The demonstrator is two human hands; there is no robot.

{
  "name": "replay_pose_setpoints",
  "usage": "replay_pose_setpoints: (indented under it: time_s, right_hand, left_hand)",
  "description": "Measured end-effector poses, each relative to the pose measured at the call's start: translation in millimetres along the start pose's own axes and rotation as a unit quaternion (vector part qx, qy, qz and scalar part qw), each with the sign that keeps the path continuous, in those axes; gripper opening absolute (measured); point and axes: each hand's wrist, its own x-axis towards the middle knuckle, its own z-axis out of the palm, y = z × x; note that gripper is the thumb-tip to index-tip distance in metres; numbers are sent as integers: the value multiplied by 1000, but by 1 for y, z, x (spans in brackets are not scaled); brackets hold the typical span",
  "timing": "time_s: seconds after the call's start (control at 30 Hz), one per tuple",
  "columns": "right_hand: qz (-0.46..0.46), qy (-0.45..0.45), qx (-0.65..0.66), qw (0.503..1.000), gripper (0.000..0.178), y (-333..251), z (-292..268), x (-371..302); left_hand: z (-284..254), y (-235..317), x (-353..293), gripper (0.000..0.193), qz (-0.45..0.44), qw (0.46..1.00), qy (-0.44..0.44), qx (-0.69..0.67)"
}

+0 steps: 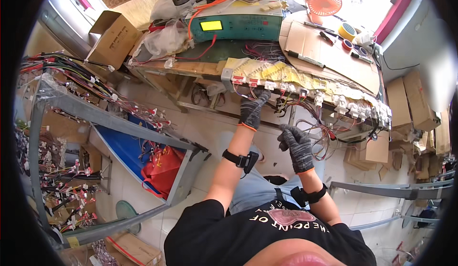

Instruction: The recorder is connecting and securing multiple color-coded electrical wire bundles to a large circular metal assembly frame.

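Note:
My left hand [254, 108], in a dark grey knitted glove, reaches up to the bench's front edge. Its fingers are drawn together just under a white wire connector [269, 85]; what they pinch is hidden. Lower and to the right, my right hand [296, 146] hangs in front of the bench in a matching glove, fingers curled closed. Whether it holds something small cannot be seen. A row of connector sockets [341, 104] runs along the bench edge, with red connectors [238, 80] at its left end. Loose wires [312, 115] dangle from the row beside my right hand.
A teal tester [234, 27] with a lit yellow screen stands at the back. Cardboard [329, 51], markers and tape rolls lie on the right of the bench, near an orange fan [324, 2]. Metal rack rails [124, 127] with wire bundles flank my left; another rail [381, 189] stands right.

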Motion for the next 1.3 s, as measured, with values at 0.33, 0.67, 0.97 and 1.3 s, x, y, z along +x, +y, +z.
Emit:
replay_pose_setpoints:
  time_s: [0.33, 0.67, 0.97, 1.3]
  right_hand:
    - [8, 56, 4, 998, 22, 1, -12, 13]
    - [15, 56, -16, 998, 21, -2, -12, 16]
    - [12, 63, -27, 998, 21, -7, -6, 8]
    - [7, 51, -46, 998, 23, 0, -13, 10]
  left_hand:
    - [23, 5, -8, 19, 45, 996, 66, 46]
    - [29, -8, -7, 12, 58, 994, 92, 28]
    - [28, -15, -10, 18, 33, 994, 95, -52]
    - [36, -17, -7, 21, 53, 978, 117, -162]
